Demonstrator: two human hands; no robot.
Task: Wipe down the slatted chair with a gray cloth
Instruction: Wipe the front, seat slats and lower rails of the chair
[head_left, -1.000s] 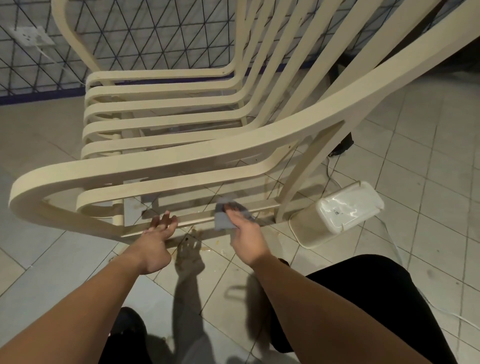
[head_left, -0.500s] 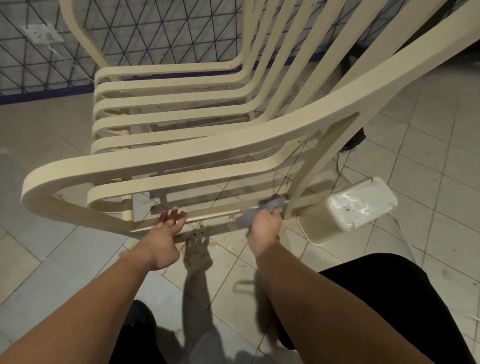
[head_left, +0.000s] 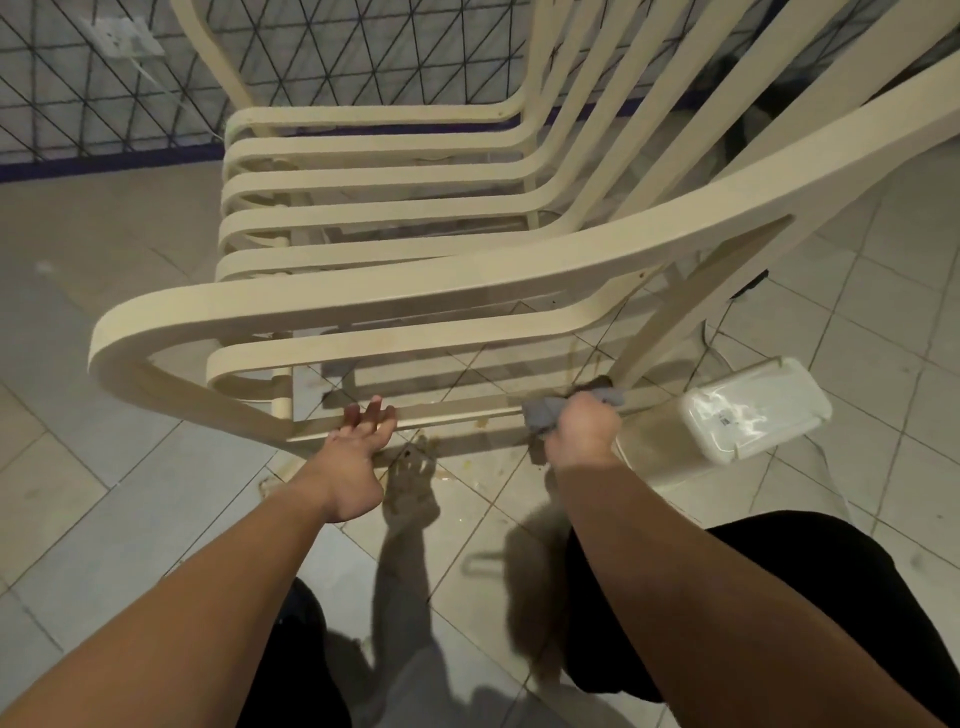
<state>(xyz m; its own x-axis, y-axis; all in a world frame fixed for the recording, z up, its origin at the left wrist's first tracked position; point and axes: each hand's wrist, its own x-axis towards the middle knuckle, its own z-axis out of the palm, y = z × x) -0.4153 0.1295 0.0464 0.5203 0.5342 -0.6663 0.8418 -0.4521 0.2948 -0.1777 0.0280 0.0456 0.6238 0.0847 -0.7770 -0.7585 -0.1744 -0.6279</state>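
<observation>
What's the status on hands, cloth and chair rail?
Left hand braces low rail. Right hand grips gray cloth at rail's right end. White container sits close by.

Tub (head_left: 753, 410) right of chair (head_left: 415, 296), on floor (head_left: 104, 493).

one head-worn wide-angle view, looking forward and down, close over both forearms toward the chair (head_left: 415, 306) and floor (head_left: 104, 493).

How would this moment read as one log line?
step: wiping low rail | right hand: grips cloth | left hand: steadies chair
</observation>
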